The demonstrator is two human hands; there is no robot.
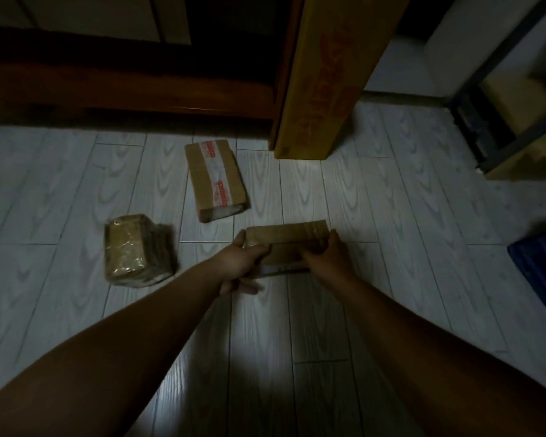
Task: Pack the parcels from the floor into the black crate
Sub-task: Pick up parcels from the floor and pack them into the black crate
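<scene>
Fingers of the left hand (pixel 241 263) and right hand (pixel 327 257) curl round both ends of the cardboard parcel (pixel 289 239), low at the floor (pixel 76 184); I'd say slick tape could let it slip.

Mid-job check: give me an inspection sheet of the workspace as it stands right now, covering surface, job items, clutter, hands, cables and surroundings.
Surface: pale wood-grain floor, dimly lit.
Job's things: brown parcel held at both ends; red-taped parcel lying beyond it; film-wrapped parcel to the left; dark crate, only a corner shows at the right edge, inside unseen.
Clutter: tall yellow carton standing on the floor beside the wooden furniture.
Hands: left hand grips the brown parcel's left end; right hand grips its right end; lifted or resting, cannot tell.
Cables: nothing seen.
Surroundings: dark wooden furniture behind; metal shelf holding cartons at right.
</scene>
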